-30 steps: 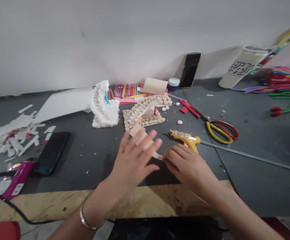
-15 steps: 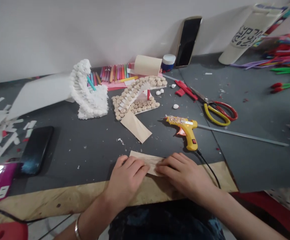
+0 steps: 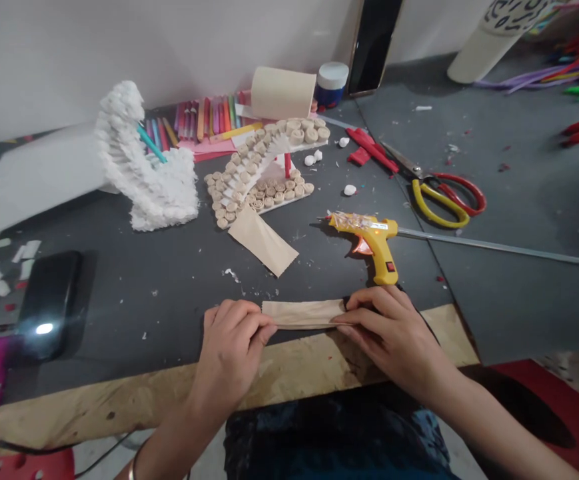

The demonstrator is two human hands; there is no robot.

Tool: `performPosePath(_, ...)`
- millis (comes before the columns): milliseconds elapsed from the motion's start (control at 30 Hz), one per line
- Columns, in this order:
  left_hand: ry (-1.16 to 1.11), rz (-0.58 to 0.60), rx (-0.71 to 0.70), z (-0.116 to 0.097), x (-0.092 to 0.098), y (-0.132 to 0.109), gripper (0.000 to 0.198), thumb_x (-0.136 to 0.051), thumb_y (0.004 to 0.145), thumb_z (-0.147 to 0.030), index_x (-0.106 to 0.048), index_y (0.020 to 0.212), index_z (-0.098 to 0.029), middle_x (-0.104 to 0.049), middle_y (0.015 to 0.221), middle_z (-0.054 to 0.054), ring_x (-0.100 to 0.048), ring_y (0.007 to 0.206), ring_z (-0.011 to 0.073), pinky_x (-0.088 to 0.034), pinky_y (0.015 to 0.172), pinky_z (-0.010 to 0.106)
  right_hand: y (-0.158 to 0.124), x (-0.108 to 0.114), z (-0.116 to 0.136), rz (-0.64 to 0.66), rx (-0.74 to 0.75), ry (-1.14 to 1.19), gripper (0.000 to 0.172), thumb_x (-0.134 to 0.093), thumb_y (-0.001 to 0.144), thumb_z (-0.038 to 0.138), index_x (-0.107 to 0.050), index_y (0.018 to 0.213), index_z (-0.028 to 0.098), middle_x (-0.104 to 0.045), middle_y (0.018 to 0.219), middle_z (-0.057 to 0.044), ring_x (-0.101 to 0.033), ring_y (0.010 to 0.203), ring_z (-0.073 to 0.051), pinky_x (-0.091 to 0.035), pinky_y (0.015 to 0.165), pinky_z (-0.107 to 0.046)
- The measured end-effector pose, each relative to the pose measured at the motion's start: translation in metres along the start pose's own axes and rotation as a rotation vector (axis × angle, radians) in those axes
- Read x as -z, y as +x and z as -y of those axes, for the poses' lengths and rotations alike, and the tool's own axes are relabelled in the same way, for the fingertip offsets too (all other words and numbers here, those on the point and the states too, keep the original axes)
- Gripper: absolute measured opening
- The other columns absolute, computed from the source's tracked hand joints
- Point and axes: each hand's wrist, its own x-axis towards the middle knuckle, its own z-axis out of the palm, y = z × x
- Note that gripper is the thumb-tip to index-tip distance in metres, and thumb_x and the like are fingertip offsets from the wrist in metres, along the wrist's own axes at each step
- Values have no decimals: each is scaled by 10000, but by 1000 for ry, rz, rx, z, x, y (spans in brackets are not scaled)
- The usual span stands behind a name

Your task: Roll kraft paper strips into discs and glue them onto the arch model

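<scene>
Tan strip (image 3: 302, 315) pinched at both ends

Left hand (image 3: 232, 340) and right hand (image 3: 396, 330) grip it near the wooden border (image 3: 144, 397) of the grey tabletop (image 3: 169, 267); small scraps (image 3: 232, 275) lie beyond; a phone (image 3: 373, 47) leans against the pale wall (image 3: 194, 40).

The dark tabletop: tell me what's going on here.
A person is working at the dark tabletop with bare hands. The left hand and right hand pinch a tan strip near its two ends, close to the table's near edge. Another strip lies beyond it, next to a model covered in small rolls. The yellow glue gun lies beyond the right hand, and the scissors lie farther back.
</scene>
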Motion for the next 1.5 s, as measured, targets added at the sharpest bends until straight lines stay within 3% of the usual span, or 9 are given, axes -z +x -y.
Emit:
performPosePath(400, 96, 64, 33, 2, 0, 10, 227, -552, 946, -259, -564, 733, -181, -600, 795, 12, -533, 771, 185, -311, 772, 362, 7, -5, -1, -152, -83, -22, 200, -657, 886, 247, -610, 710, 164, -605, 875, -83, -549, 868, -217, -469, 795, -369)
performPosePath(667, 102, 60, 52, 1, 0, 15, 290, -606, 912, -261, -480, 662, -184, -538, 711, -10, -516, 720, 169, -330, 751, 360, 8, -5, 1, -149, -137, -34, 246, -646, 884, 256, -543, 674, 180, -584, 873, -79, -549, 887, -231, -482, 778, -373)
performPosePath(800, 124, 46, 46, 3, -2, 16, 303, -604, 912, -283, -471, 656, -190, -530, 696, -9, -520, 700, 170, -358, 745, 373, 10, -5, 3, -122, -175, -40, 181, -658, 867, 243, -545, 739, 184, -586, 885, -78, -542, 906, -244, -483, 788, -386)
performPosePath(933, 176, -90, 47, 2, -3, 10, 102, -618, 893, -276, -595, 905, -178, -611, 942, 83, -592, 925, 242, -435, 808, 405, 11, -6, 4, -99, -179, -71, 140, -661, 860, 229, -539, 806, 188, -591, 907, -74, -537, 911, -252, -479, 803, -405)
performPosePath(1033, 263, -226, -97, -12, -4, 2, 232, -631, 881, -205, -616, 1112, -180, -640, 1101, 117, -593, 1083, 265, -451, 915, 422, 10, -6, 3, -80, -176, -92, 153, -674, 857, 246, -534, 819, 197, -593, 908, -70, -538, 903, -254, -480, 800, -411)
performPosePath(1133, 219, -86, -399, -32, -9, -3, 390, -556, 908, -105, -545, 1296, -139, -648, 1253, 108, -522, 1278, 238, -426, 1045, 376, 10, -7, 1, -90, -162, -105, 154, -681, 853, 245, -535, 829, 201, -600, 899, -71, -544, 895, -257, -484, 791, -410)
performPosePath(1200, 201, 27, -476, -40, -16, -4, 416, -486, 942, -122, -492, 1357, -95, -592, 1369, 121, -423, 1382, 253, -406, 1100, 402, 10, -7, 0, -108, -152, -123, 145, -679, 852, 234, -539, 835, 200, -607, 898, -76, -548, 889, -259, -488, 779, -406)
performPosePath(1367, 257, 156, -393, -40, -34, -12, 578, -423, 987, -393, -377, 1439, -35, -454, 1495, 166, -261, 1467, 292, -402, 1121, 477, 10, -5, 6, -183, -130, -94, 119, -670, 850, 195, -553, 875, 190, -619, 881, -76, -572, 870, -243, -502, 744, -378)
performPosePath(1500, 273, 176, -354, -37, -40, -20, 725, -399, 960, -529, -294, 1488, -43, -390, 1539, 158, -187, 1491, 278, -360, 1157, 475, 6, 3, 15, -251, 43, 0, 85, -602, 887, 119, -584, 935, 187, -644, 892, -64, -593, 855, -198, -498, 775, -349)
